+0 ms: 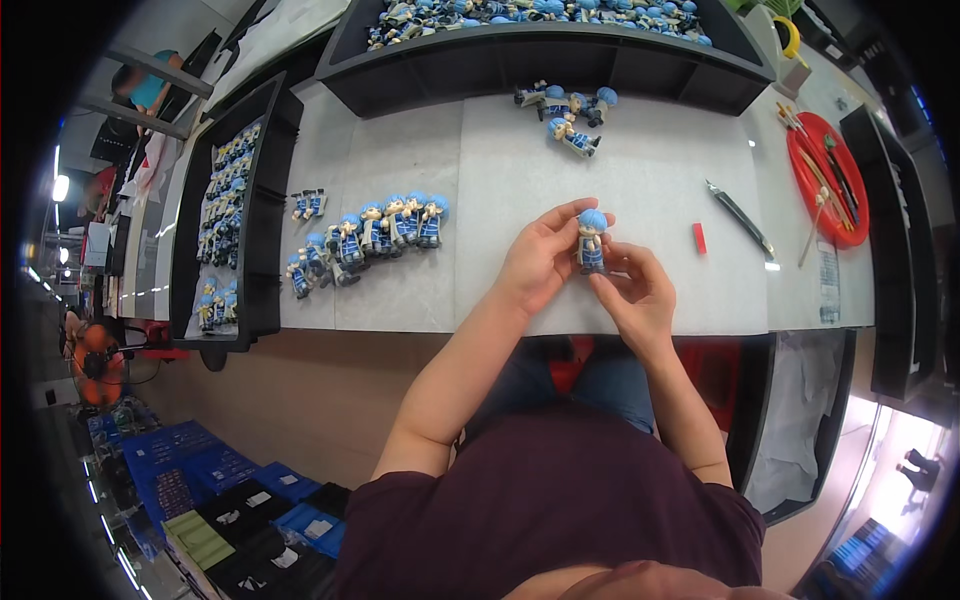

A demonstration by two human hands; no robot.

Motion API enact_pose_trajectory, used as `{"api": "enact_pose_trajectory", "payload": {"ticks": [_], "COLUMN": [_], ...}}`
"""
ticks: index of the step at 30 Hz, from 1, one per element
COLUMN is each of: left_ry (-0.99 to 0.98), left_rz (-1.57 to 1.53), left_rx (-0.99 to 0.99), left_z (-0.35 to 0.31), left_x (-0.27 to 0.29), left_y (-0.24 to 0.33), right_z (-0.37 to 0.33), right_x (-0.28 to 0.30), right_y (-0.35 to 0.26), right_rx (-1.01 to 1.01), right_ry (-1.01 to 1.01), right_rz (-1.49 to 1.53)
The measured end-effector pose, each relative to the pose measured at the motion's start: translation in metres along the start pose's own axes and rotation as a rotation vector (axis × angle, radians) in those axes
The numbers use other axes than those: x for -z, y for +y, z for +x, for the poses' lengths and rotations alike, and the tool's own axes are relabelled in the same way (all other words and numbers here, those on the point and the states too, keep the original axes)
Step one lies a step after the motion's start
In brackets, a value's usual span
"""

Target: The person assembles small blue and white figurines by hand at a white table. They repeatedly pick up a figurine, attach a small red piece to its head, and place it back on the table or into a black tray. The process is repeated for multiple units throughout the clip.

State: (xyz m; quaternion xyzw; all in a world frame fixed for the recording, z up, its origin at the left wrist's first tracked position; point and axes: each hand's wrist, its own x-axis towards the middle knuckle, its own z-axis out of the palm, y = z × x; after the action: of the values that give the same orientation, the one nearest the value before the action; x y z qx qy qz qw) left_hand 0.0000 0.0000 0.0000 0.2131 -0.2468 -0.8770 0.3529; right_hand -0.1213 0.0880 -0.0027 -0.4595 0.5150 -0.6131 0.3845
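1. Your left grip [540, 258] is closed lightly on the blue-haired figurine [591, 246], thumb and fingers at its upper side.
2. Your right grip [645, 298] is pinched in at its lower part, fingers bent; the figurine sits between both, above the front of the bench [660, 130], head pointing away from you.
3. To your left, a cluster of figurines [372, 229] is gathered on the bench; these look to me like pieces set apart from the bulk, though I cannot tell whether they are finished.
4. Beyond them, the left tray [266, 220] holds more in rows, probably the furthest along.
5. Ahead, a few loose figurines [574, 138] lie near the large bin [545, 75], whose heaped contents suggest plenty is left.
6. At your right, the cutter-like tool [740, 220] and red block [699, 238] lie untouched.
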Motion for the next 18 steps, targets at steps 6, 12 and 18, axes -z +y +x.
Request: {"api": "enact_pose_trajectory", "payload": {"ticks": [6, 12, 18], "left_ry": [0.001, 0.038, 0.048], "left_rz": [0.007, 0.014, 0.042], "left_rx": [-0.003, 0.029, 0.036], "left_z": [-0.0005, -0.0005, -0.0001], "left_x": [-0.0002, -0.0040, -0.0031], "left_y": [-0.0005, 0.0024, 0.0027], "right_z": [-0.0006, -0.0012, -0.0009], "right_x": [0.0004, 0.0005, 0.0006], "right_y": [0.0000, 0.0016, 0.0025], "right_rx": [-0.005, 0.038, 0.042], "right_ry": [0.018, 0.037, 0.053], "right_rz": [0.011, 0.048, 0.068]}}
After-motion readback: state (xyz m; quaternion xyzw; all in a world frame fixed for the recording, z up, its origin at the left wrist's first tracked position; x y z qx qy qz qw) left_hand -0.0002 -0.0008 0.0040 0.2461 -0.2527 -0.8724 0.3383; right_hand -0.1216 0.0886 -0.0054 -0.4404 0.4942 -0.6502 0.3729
